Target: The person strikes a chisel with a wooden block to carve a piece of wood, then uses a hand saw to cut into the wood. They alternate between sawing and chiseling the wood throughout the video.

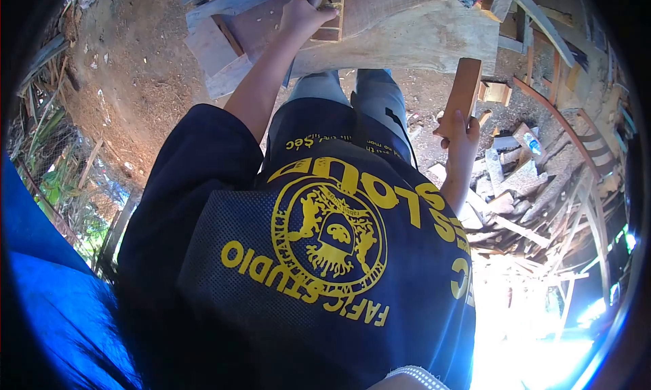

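My left hand (306, 14) is at the workbench (420, 34), on the near-left edge of a small slatted wooden frame (331, 24). Its thumb reaches over the frame and the fingers curl beside it, partly hidden. Held up at the right, off the bench, my right hand (461, 134) is wrapped round the lower end of a reddish-brown wooden block (465, 85). The block points away from me, its smooth broad face showing.
Offcuts (515, 170) lie heaped on the ground at the right, near a small wooden box-like piece (495, 92). A long curved strip (559, 119) leans there. Bare soil (135, 65) stretches left of the bench, and blue sheeting (41, 275) hangs at the lower left.
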A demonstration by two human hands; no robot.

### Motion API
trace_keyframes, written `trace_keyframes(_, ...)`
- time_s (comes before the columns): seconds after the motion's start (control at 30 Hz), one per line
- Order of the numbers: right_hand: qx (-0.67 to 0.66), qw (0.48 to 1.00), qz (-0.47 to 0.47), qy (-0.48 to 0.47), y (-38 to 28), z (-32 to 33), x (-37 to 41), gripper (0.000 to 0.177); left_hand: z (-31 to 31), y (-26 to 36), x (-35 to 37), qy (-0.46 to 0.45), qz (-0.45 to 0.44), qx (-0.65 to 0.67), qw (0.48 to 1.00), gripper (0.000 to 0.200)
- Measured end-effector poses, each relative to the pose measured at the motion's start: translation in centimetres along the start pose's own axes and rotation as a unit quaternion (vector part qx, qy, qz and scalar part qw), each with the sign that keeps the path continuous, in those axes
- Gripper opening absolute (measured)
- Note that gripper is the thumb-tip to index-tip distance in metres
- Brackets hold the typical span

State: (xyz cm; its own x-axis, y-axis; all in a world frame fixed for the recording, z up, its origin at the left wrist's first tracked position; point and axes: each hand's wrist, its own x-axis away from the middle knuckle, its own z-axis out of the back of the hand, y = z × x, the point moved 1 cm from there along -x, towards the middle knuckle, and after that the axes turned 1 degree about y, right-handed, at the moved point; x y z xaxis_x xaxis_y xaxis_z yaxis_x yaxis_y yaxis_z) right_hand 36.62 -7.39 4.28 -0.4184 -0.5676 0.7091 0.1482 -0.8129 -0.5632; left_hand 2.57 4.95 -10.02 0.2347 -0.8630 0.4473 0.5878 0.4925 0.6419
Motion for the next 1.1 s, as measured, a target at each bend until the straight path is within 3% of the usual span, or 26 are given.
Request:
trace_keyframes(0.07,-0.005,1.000,0.006,0.002,-0.1,0.0,-0.1,0.031,-0.1,-0.3,0.0,0.001,-0.020,-0.078,0.997,0.077)
trace_keyframes(0.17,-0.014,1.000,0.012,0.000,-0.4,-0.3,0.0,0.031,-0.3,-0.4,-0.3,-0.031,0.030,-0.113,0.993,0.077)
trace_keyframes(0.27,-0.013,1.000,0.013,-0.006,-0.6,-0.5,0.0,0.031,-0.6,-1.0,-0.3,0.005,-0.014,-0.094,0.995,0.074)
trace_keyframes(0.5,-0.006,1.000,0.016,-0.015,-1.1,-1.0,-0.2,0.028,-0.6,-1.1,0.2,-0.002,0.006,-0.043,0.999,0.063)
trace_keyframes(0.6,-0.007,1.000,0.021,-0.019,-1.5,-1.4,-0.3,0.027,-1.2,-1.4,0.9,0.036,-0.018,-0.042,0.998,0.064)
trace_keyframes(0.67,-0.014,0.999,0.022,-0.022,-1.6,-1.5,-0.2,0.026,-1.2,-1.0,1.9,0.221,-0.106,-0.088,0.966,0.055)
trace_keyframes(0.7,-0.022,0.999,0.024,-0.024,-1.7,-1.6,-0.2,0.026,-1.5,-0.8,2.2,0.221,-0.106,-0.087,0.966,0.055)
trace_keyframes(0.77,-0.025,0.999,0.023,-0.022,-1.6,-1.5,-0.3,0.026,-0.6,3.1,4.7,0.113,-0.109,-0.181,0.971,0.041)
trace_keyframes(0.83,-0.025,0.999,0.021,-0.024,-1.3,-1.4,-0.3,0.026,-2.3,5.0,5.8,-0.002,-0.217,-0.104,0.971,0.038)
trace_keyframes(0.93,-0.009,0.999,0.017,-0.034,-0.9,-0.6,-1.0,0.029,-5.2,10.2,7.9,-0.095,-0.404,-0.092,0.905,0.028)
trace_keyframes(1.1,-0.027,0.999,0.020,0.003,-1.4,1.7,-0.7,0.031,-10.4,15.3,8.5,-0.197,-0.447,-0.139,0.862,0.030)
